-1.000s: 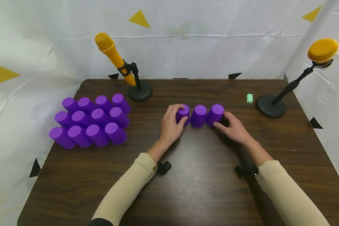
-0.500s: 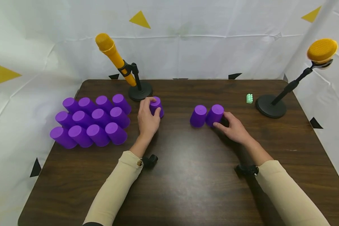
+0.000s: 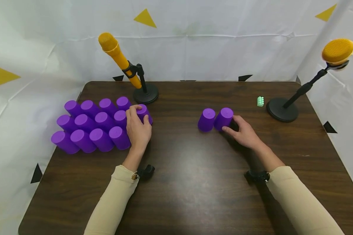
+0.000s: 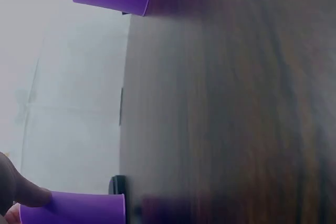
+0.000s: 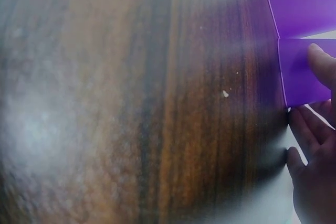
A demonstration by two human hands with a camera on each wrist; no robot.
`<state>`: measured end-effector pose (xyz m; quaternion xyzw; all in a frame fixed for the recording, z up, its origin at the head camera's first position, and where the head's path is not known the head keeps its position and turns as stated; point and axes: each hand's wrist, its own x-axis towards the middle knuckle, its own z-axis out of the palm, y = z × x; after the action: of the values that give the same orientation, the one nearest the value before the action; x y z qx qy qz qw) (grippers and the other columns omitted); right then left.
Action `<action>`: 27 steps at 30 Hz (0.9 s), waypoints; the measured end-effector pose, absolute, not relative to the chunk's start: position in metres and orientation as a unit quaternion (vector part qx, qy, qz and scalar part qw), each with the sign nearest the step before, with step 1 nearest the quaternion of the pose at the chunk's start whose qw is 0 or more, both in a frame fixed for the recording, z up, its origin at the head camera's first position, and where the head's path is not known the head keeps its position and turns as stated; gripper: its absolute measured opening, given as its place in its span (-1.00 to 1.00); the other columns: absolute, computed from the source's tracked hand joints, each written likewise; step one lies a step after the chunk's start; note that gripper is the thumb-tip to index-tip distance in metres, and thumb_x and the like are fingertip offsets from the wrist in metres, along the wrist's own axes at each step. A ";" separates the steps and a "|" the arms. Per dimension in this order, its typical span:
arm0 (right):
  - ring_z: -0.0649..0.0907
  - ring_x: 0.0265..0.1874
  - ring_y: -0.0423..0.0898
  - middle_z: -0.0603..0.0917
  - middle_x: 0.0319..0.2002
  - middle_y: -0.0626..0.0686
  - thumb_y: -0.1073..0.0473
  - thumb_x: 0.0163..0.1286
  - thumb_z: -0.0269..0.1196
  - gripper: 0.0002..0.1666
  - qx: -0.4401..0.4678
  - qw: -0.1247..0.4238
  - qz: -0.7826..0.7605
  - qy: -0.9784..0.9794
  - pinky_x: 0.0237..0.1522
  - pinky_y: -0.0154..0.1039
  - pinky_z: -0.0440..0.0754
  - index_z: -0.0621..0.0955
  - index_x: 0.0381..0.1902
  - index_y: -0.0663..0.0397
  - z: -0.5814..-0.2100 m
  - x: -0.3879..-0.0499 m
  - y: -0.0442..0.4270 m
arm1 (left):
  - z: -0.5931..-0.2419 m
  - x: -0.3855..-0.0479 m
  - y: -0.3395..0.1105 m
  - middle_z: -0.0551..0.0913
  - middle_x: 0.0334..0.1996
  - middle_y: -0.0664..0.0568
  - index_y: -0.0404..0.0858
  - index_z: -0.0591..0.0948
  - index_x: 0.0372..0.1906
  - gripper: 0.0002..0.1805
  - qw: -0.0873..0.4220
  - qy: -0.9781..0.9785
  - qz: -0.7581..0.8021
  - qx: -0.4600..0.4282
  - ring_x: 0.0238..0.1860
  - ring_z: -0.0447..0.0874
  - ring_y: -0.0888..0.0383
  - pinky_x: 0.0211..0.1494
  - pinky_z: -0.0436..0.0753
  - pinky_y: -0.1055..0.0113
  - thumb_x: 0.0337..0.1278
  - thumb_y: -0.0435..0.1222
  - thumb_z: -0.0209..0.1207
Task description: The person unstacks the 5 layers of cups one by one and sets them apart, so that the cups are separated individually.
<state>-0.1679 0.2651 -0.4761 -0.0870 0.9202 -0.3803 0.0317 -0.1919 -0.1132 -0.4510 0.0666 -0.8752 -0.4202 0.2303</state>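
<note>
My left hand [image 3: 139, 129] grips a purple plastic cup [image 3: 144, 114], upside down, at the right side of a block of several upturned purple cups [image 3: 101, 140]. In the left wrist view its thumb presses the held cup [image 4: 79, 208]; whether the rim touches the table cannot be told. My right hand [image 3: 245, 133] holds another upturned cup [image 3: 224, 117] between thumb and fingers, standing on the table. Just left of that one stands a further upturned cup [image 3: 207, 120]. The right wrist view shows the thumb against the held cup [image 5: 299, 72], with its neighbour [image 5: 302, 9] close by.
A yellow microphone [image 3: 113, 49] on a black stand [image 3: 146, 94] rises behind the left hand. Another yellow microphone [image 3: 337, 51] stands at the right on a black stand [image 3: 282, 110]. A small mint-green toy brick [image 3: 260, 101] lies near it on the dark wooden table [image 3: 194, 182].
The left hand has carried its cup from the row of three leftward to beside the block of cups. The right hand has stayed on its cup.
</note>
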 end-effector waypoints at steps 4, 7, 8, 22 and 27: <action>0.38 0.29 0.29 0.44 0.22 0.35 0.00 0.40 0.27 -0.30 -0.085 0.034 -0.381 0.920 0.31 0.26 0.19 0.37 0.32 0.29 -0.474 -0.167 0.265 | -0.449 -0.186 -0.117 0.44 0.10 -0.11 -0.14 0.41 0.10 -0.62 0.220 -0.885 -0.404 0.071 0.08 0.52 -0.13 0.08 0.50 -0.01 0.22 -0.38 0.22; 0.37 0.30 0.29 0.43 0.24 0.36 0.00 0.40 0.27 -0.30 -0.085 0.037 -0.382 0.920 0.32 0.26 0.19 0.36 0.33 0.30 -0.474 -0.166 0.265 | -0.451 -0.183 -0.119 0.43 0.08 -0.13 -0.17 0.39 0.10 -0.62 0.208 -0.892 -0.395 0.070 0.03 0.54 -0.18 0.03 0.51 -0.04 0.23 -0.39 0.21; 0.37 0.30 0.29 0.43 0.24 0.36 0.00 0.40 0.27 -0.30 -0.086 0.038 -0.382 0.919 0.32 0.26 0.19 0.36 0.33 0.30 -0.474 -0.166 0.265 | -0.451 -0.183 -0.120 0.42 0.08 -0.14 -0.17 0.38 0.10 -0.61 0.204 -0.894 -0.393 0.070 0.02 0.55 -0.19 0.02 0.52 -0.04 0.23 -0.40 0.21; 0.38 0.29 0.29 0.44 0.24 0.35 -0.01 0.40 0.26 -0.31 -0.086 0.036 -0.381 0.920 0.31 0.26 0.20 0.37 0.33 0.28 -0.477 -0.167 0.266 | -0.447 -0.178 -0.121 0.37 0.11 -0.11 -0.16 0.34 0.12 -0.56 0.211 -0.904 -0.368 0.063 0.04 0.52 -0.16 -0.01 0.53 -0.04 0.21 -0.34 0.25; 0.38 0.29 0.29 0.44 0.23 0.35 0.00 0.41 0.26 -0.30 -0.089 0.033 -0.384 0.918 0.31 0.26 0.20 0.36 0.34 0.27 -0.477 -0.168 0.266 | -0.430 -0.175 -0.113 0.37 0.15 -0.07 -0.14 0.35 0.15 -0.50 0.259 -0.899 -0.351 0.032 0.07 0.49 -0.08 -0.11 0.59 0.01 0.16 -0.29 0.30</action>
<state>-0.1680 0.2659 -0.4765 -0.0894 0.9185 -0.3839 0.0329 -0.1745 -0.1131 -0.4302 0.0322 -0.8994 -0.3511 0.2585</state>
